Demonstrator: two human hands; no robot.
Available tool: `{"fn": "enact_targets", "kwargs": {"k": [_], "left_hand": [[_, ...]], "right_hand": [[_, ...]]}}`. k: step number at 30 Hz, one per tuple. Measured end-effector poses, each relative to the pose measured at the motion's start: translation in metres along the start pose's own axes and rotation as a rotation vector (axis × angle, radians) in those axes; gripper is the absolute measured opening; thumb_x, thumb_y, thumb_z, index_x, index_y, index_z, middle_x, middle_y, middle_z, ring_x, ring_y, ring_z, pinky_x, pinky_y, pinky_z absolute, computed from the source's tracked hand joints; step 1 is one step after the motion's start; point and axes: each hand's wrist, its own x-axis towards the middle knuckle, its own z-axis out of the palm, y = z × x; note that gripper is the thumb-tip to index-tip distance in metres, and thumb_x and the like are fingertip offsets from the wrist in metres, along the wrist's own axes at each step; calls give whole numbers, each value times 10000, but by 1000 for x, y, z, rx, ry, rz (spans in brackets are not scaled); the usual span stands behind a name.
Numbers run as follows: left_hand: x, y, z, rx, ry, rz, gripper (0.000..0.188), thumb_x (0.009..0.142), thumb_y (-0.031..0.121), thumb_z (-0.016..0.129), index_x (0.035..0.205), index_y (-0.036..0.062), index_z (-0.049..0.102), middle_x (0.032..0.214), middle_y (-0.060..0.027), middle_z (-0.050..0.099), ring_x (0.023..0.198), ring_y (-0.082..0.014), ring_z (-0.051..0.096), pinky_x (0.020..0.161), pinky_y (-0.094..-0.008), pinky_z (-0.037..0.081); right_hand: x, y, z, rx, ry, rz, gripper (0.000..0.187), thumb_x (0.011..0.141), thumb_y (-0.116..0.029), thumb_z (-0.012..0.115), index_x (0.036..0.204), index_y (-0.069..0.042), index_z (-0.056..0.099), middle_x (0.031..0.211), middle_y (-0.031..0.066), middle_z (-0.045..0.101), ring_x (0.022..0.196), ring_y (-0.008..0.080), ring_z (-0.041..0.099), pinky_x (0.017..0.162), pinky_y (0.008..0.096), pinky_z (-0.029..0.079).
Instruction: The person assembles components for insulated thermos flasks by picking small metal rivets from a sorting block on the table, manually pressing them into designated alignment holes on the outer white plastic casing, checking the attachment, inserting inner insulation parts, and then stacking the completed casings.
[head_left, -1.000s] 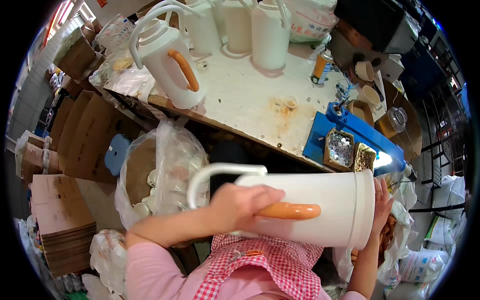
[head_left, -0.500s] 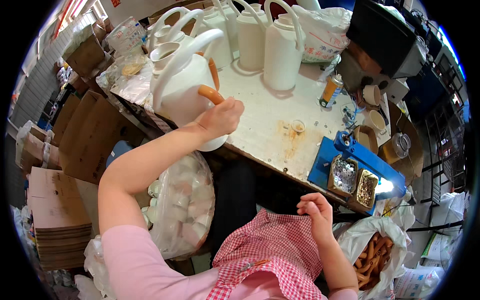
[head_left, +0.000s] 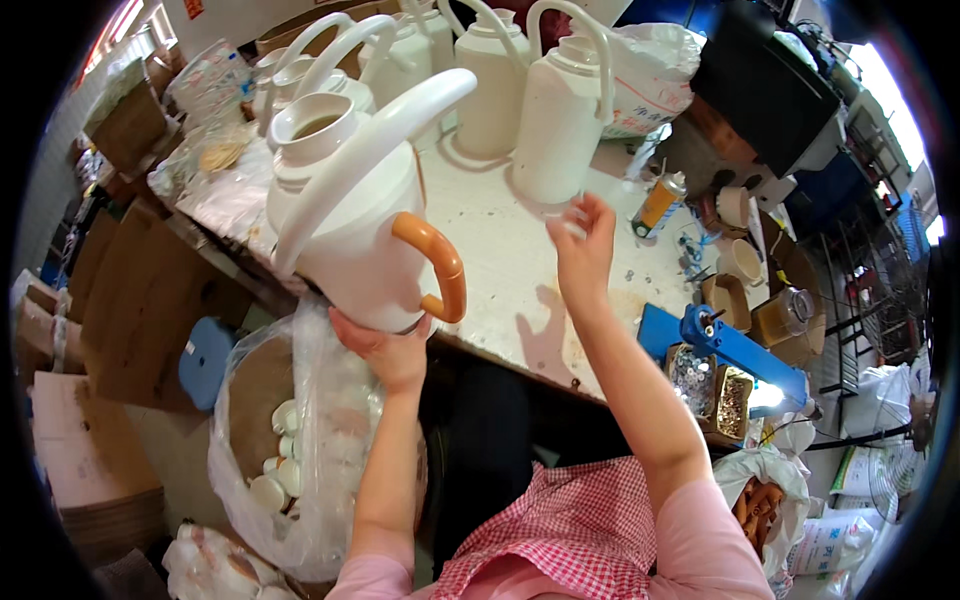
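A white thermos jug shell with a tall white carrying loop and an orange-brown side handle leans at the table's left front corner. My left hand is wrapped around its bottom edge from below, so some fingertips are hidden behind it. My right hand is raised over the table, its fingers loosely bent and apart, with nothing visible in it. It is close to the base of another white jug, without visibly touching it.
More white jugs line the table's back. A spray can stands to the right, past a blue hand press with small parts boxes. Below the table are a clear bag of white cups and a bag of orange-brown handles. Flattened cardboard leans at left.
My left hand has gone from the side handle to the jug's bottom. The jug has turned, its handle now facing me. My right hand has risen from my lap to over the table.
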Motion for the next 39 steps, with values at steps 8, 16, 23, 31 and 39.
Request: {"fn": "enact_targets", "kwargs": {"k": [8,16,23,31,39], "left_hand": [[27,-24,24,-185,-37,71,1329,542,100,973,1515,-54,81,1475,-265,257,1357,-429,353,1144,-519,326],[43,-47,35,-210,-81,98,1296,539,198,982,1522,-34,170,1477,-237,298,1351,-419,361,1143,-479,329],[90,-83,17,-186,-98,148,1103,685,127,904,1522,-49,207,1504,-245,375,1377,-366,433,1139,-423,370],[33,0,-38,-287,-16,207,809,835,84,740,1490,-1,273,1472,-191,350,1382,-339,354,1161,-459,298],[-95,120,-144,-1028,-806,-70,642,909,317,740,1374,-22,454,1243,-147,599,1118,-183,586,957,-332,475]], "right_hand": [[218,2,17,-677,362,-400,732,831,-352,765,1365,32,443,1312,281,507,1233,412,488,1078,497,377],[251,37,-13,-726,323,-232,364,963,-314,579,1099,16,652,1125,250,690,1111,422,637,952,483,477],[204,3,-44,-417,432,-180,413,986,-345,600,1087,53,646,1108,193,720,1053,275,686,919,384,494],[97,-106,-83,-16,-167,-148,364,1029,-356,594,1135,-9,626,964,26,642,867,92,589,764,251,481],[-98,-97,-111,-270,-1126,356,296,979,-177,639,1219,-6,611,1020,75,692,952,156,639,850,321,532]]}}
